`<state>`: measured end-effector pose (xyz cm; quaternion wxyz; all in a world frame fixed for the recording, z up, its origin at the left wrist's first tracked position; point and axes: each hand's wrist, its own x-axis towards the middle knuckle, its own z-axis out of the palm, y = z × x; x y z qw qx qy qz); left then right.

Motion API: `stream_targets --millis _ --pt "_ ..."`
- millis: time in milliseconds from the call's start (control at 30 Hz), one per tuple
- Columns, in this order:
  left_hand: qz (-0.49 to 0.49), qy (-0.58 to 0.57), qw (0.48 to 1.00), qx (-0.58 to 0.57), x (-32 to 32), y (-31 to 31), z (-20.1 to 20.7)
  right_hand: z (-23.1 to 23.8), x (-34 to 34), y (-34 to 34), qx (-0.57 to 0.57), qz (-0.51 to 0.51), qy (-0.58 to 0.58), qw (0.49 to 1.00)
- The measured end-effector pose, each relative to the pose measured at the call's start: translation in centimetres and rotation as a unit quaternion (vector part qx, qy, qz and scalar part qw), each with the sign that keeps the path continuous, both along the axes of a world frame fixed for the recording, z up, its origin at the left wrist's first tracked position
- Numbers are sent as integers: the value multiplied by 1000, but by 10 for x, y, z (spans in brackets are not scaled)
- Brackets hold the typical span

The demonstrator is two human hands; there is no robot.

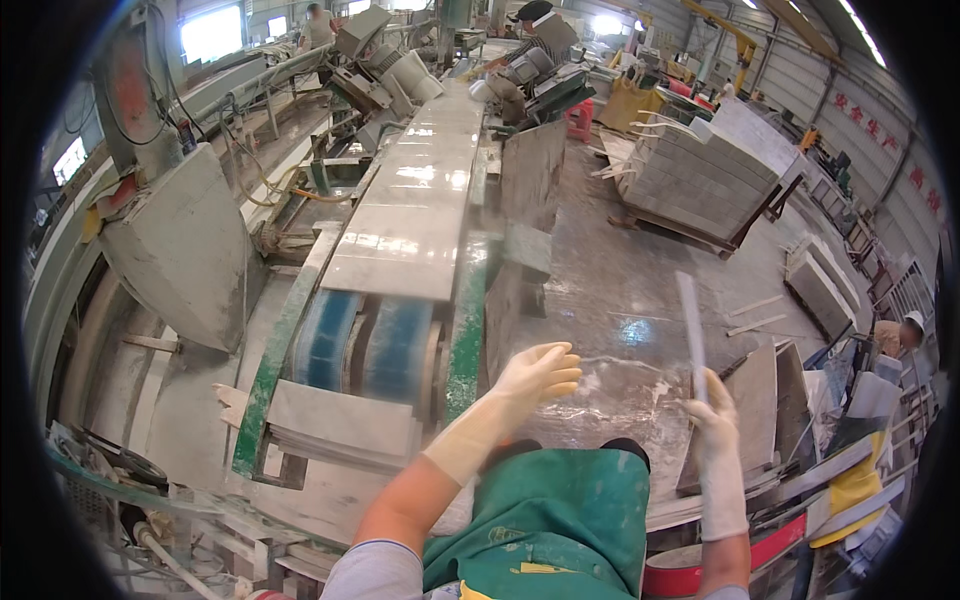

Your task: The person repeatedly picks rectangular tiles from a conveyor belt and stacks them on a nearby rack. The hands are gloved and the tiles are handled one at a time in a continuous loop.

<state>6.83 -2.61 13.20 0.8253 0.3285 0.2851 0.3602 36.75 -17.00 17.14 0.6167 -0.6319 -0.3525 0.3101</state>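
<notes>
Cream rubber gloves cover both my hands. My right hand [716, 405] is closed around the lower end of a long, thin, pale strip [690, 312], which stands nearly upright above the wet floor. In front of my green apron [560, 510], my left hand [540, 371] hovers with loosely bent fingers and no object in it. It is nearest the green side rail [468, 340] of a conveyor. Light, glossy stone slabs [400, 235] lie in a row along that conveyor, and blue belts [395, 345] show between them and a small stack of pale slabs [340, 415] at the near end.
Machine heads with motors [395, 80] flank the far conveyor. A large block stack [700, 175] sits on a pallet to the right. Slabs [745, 410] lean beside my right hand, and loose strips [757, 325] lie on the floor. A person in a white helmet [890, 335] is at far right.
</notes>
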Motion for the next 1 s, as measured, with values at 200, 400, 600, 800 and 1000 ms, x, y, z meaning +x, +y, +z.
stream_targets --millis 200,400,600,800,1000 --pt "183 -69 981 6 -47 1 -7 10 -135 106 32 378 -289 879" --pt "405 19 914 -12 -155 11 -39 -22 -238 185 100 450 -601 653" --pt "498 7 865 -59 -206 68 -73 -41 -162 177 61 373 -594 710" --pt "471 38 880 -56 -203 107 -95 -37 -29 96 -94 224 -481 843" --pt "482 45 872 -75 -193 122 -104 -43 46 10 -180 73 -363 911"
